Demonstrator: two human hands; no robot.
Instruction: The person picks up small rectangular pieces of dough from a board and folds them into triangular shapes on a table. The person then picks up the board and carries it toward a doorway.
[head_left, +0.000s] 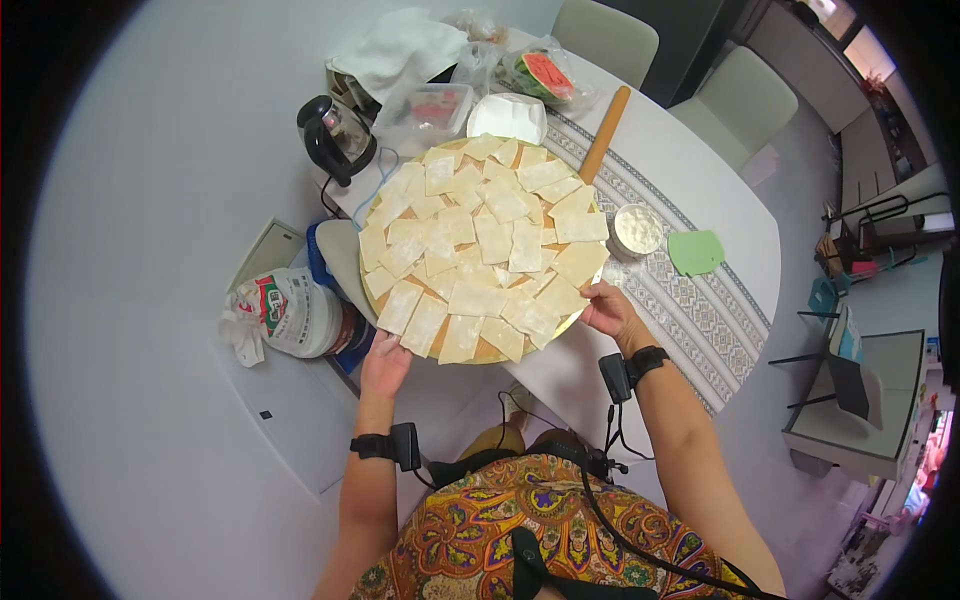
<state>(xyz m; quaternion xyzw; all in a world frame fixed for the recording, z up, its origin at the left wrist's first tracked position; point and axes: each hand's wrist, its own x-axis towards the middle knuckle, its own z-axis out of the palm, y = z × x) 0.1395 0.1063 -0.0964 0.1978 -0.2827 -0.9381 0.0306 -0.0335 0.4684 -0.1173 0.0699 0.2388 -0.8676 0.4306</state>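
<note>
Both hands hold a large round tray (491, 355) by its near rim, with its near part out past the table edge. Flat cut pieces of pale dough (477, 299) cover most of it, many overlapping. My left hand (385, 364) grips the near left rim, its fingers partly hidden under the tray. At the right rim is my right hand (611, 309), the thumb at the edge and the other fingers largely hidden. A wooden rolling pin (606, 135) lies beyond the tray's far right side. Right of the tray stand a bowl of white flour (637, 229) and a green dough scraper (696, 253).
On the white table (739, 217) are an electric kettle (337, 139), a clear plastic container (424, 112), a white dish (508, 118) and a bagged cut watermelon (546, 76). A white sack (292, 313) stands low at left. Chairs (735, 105) stand beyond the table.
</note>
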